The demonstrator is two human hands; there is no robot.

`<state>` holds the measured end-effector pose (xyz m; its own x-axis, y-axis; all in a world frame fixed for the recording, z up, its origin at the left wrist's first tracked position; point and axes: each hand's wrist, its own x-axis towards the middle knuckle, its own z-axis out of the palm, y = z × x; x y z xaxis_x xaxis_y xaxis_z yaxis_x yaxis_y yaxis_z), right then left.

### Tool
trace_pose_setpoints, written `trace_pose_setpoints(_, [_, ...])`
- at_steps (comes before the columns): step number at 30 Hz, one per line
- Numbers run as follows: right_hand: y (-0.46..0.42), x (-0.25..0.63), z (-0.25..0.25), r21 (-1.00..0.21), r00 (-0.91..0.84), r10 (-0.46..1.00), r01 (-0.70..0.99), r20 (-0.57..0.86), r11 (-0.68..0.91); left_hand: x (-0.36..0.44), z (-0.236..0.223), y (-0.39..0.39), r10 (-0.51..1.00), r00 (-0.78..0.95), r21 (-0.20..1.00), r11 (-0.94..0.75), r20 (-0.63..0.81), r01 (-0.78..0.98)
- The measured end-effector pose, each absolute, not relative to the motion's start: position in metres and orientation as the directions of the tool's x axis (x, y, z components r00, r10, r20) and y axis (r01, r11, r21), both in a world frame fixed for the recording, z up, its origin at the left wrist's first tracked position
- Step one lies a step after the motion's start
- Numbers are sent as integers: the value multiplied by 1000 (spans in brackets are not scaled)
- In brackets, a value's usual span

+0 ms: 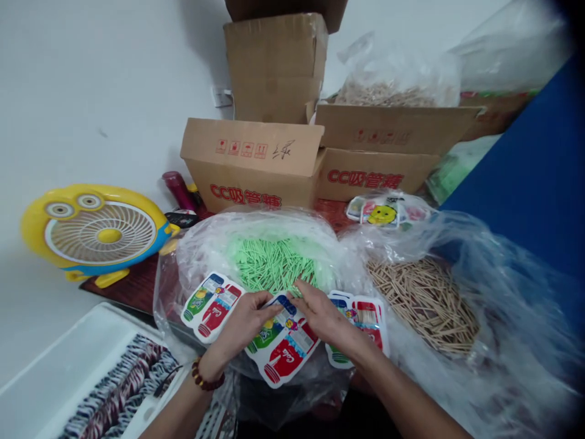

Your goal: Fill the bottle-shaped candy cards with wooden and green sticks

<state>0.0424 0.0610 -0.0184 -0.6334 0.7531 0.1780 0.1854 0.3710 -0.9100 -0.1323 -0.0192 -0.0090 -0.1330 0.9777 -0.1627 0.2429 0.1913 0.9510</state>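
Note:
My left hand (247, 320), wearing a beaded bracelet, pinches the top left of a bottle-shaped cola packet (289, 353) with thumb and fingers. My right hand (317, 310) is at the packet's top edge, fingers drawn together; a bit of pale green shows at the fingertips, apparently green sticks. Just beyond lies a heap of thin green sticks (274, 262) in an open clear plastic bag. Another cola packet (212, 308) lies left of my left hand. More such packets (372, 314) lie partly under my right forearm, one with tan sticks behind its window.
Tan sticks (425, 302) fill a plastic bag at right. Cardboard boxes (251, 164) stand behind, with a bag of sticks (393, 91) on top. A yellow fan (109, 235) is at left, above a white bin (46, 366). A blue panel (525, 164) borders the right.

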Motion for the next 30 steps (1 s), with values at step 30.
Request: trace_pose_setpoints(30, [35, 144, -3, -805, -93, 992, -580, -89, -127, -8, -13, 12, 972, 214, 978, 54, -97, 199])
